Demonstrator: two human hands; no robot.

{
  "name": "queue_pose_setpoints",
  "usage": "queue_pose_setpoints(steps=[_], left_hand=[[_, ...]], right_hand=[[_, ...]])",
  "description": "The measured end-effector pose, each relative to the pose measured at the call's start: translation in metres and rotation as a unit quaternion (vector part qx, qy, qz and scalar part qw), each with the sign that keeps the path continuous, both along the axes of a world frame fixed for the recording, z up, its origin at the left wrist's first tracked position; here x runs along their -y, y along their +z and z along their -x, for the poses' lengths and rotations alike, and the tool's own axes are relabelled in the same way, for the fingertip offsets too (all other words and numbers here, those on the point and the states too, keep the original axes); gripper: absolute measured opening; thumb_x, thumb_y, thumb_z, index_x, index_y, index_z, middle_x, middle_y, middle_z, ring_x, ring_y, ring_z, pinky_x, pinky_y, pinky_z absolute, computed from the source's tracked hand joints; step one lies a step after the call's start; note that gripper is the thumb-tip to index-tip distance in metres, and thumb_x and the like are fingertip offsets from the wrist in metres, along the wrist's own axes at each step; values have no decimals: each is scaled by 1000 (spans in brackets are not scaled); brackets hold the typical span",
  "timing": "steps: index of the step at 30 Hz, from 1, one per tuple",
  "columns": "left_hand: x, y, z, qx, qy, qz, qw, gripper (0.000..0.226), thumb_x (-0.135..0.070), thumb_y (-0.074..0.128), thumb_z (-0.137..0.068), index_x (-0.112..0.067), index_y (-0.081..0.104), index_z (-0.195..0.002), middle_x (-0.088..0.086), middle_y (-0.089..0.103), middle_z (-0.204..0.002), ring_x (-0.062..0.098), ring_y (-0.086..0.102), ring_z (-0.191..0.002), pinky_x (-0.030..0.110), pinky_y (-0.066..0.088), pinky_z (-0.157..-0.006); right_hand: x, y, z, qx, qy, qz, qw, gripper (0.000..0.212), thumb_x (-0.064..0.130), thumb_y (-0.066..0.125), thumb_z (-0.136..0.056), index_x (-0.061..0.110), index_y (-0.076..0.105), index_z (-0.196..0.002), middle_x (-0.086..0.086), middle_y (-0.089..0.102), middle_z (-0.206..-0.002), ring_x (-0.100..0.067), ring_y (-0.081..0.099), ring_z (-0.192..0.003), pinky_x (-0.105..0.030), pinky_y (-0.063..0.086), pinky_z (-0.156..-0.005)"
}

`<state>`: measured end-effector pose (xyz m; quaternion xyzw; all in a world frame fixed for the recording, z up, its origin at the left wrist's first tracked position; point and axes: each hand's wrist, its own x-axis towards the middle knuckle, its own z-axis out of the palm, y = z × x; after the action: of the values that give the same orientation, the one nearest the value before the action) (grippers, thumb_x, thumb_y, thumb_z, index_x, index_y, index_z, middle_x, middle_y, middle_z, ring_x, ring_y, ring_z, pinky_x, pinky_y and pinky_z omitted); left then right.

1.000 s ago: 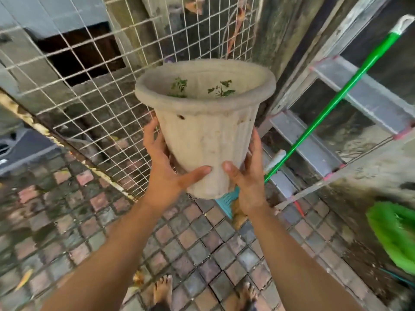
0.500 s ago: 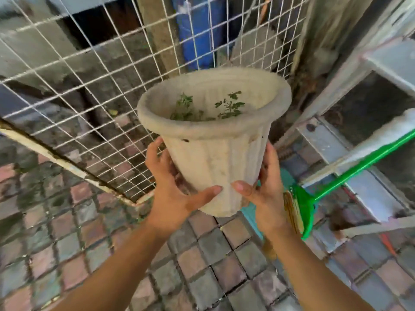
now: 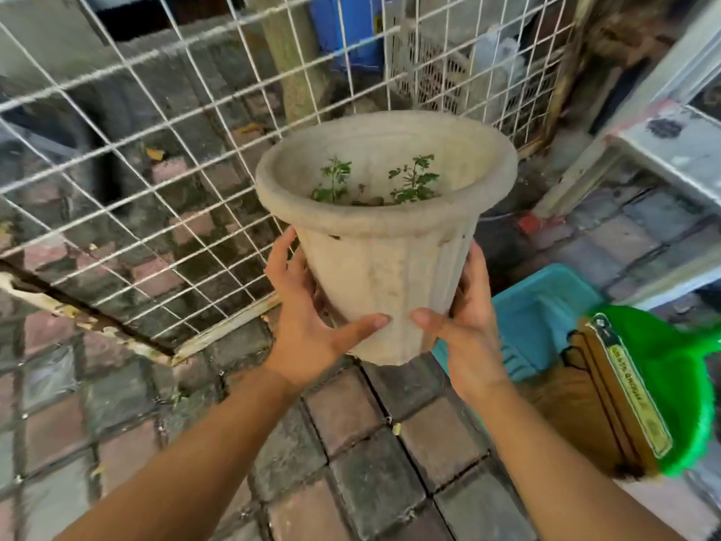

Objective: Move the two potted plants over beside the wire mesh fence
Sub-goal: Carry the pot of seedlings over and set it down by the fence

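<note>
I hold a pale, ribbed plant pot (image 3: 386,244) with two small green seedlings (image 3: 413,181) inside, lifted above the paved ground. My left hand (image 3: 308,326) grips its lower left side, thumb across the front. My right hand (image 3: 464,322) grips the lower right side the same way. The white wire mesh fence (image 3: 164,158) stands just behind and to the left of the pot. No second potted plant is in view.
A light blue plastic tray (image 3: 546,306) lies on the pavers right of the pot. A green broom head with tan bristles (image 3: 632,396) rests at the right edge. A metal ladder (image 3: 671,150) leans at the upper right. Brick pavers (image 3: 351,462) cover the ground.
The pot has come lower and nearer the fence base, and my view tilted down. The blue tray and broom head now show at the right.
</note>
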<state>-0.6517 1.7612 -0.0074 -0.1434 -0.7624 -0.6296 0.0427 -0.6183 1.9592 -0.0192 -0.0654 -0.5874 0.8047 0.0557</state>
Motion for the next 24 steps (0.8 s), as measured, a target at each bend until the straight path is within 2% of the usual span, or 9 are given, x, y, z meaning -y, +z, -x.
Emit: queue_pose_setpoints(steps=[5, 6, 9, 10, 12, 17, 21, 22, 24], left_hand=[[8, -42, 20, 17, -14, 11, 1000, 149, -61, 92, -70, -2, -9, -161, 26, 27, -164, 34, 37, -159, 59, 48, -120], [10, -45, 26, 14, -15, 8, 1000, 147, -63, 92, -68, -9, -6, -163, 22, 26, -166, 31, 36, -160, 57, 48, -121], [11, -50, 38, -1, -17, -3, 1000, 117, -65, 93, -64, -62, 15, -152, 4, 32, -161, 8, 41, -155, 44, 48, -124], [10, -53, 42, -8, -15, 4, 1000, 110, -66, 92, -64, -65, 20, -147, -4, 34, -157, -1, 42, -151, 40, 48, -123], [7, -64, 50, -14, -16, 16, 1000, 109, -69, 90, -65, -50, 19, -145, -12, 32, -150, -11, 41, -146, 35, 47, -123], [-3, -90, 59, -14, -9, 51, 999, 140, -70, 92, -60, 10, 20, -149, 0, 33, -142, 1, 44, -139, 20, 43, -122], [-11, -97, 64, -13, -12, 95, 995, 127, -54, 95, -60, -1, 20, -148, 9, 32, -148, 27, 39, -151, 52, 42, -127], [-13, -99, 64, -21, -13, 107, 994, 123, -50, 93, -62, -5, 18, -148, 7, 30, -147, 29, 38, -151, 55, 40, -127], [-17, -99, 63, -24, -11, 116, 993, 119, -48, 91, -63, -13, 14, -148, -1, 30, -145, 26, 37, -150, 52, 39, -129]], right_hand=[[5, -40, 14, 12, -2, -6, 1000, 115, -1, 89, -67, 31, 32, -162, 8, 48, -162, -15, 50, -148, -52, 48, -118], [7, -45, 17, 14, -5, -4, 1000, 115, -1, 89, -67, 31, 33, -162, 9, 49, -161, -15, 51, -148, -50, 49, -117], [8, -55, 29, 1, -5, -7, 1000, 113, -2, 90, -65, 31, 37, -159, 9, 53, -158, -16, 52, -147, -39, 55, -112], [7, -57, 33, -7, -5, -10, 1000, 111, -1, 90, -63, 32, 39, -156, 10, 54, -155, -15, 53, -145, -33, 56, -108], [3, -60, 42, -22, -9, -25, 999, 106, -4, 86, -61, 33, 42, -150, 11, 56, -150, -11, 55, -141, -29, 57, -104], [-9, -75, 51, -49, -15, -60, 997, 102, -11, 85, -64, 31, 43, -148, -2, 53, -156, -30, 47, -150, -46, 47, -119], [-11, -78, 47, -56, -30, -89, 994, 89, 7, 86, -65, 31, 44, -140, -15, 46, -159, -35, 45, -149, -49, 47, -118], [-12, -78, 45, -53, -31, -93, 994, 89, 5, 86, -66, 28, 43, -140, -18, 44, -160, -33, 46, -148, -48, 48, -116], [-17, -79, 45, -41, -35, -101, 993, 91, -5, 87, -68, 22, 40, -141, -21, 41, -161, -20, 53, -140, -34, 54, -108]])
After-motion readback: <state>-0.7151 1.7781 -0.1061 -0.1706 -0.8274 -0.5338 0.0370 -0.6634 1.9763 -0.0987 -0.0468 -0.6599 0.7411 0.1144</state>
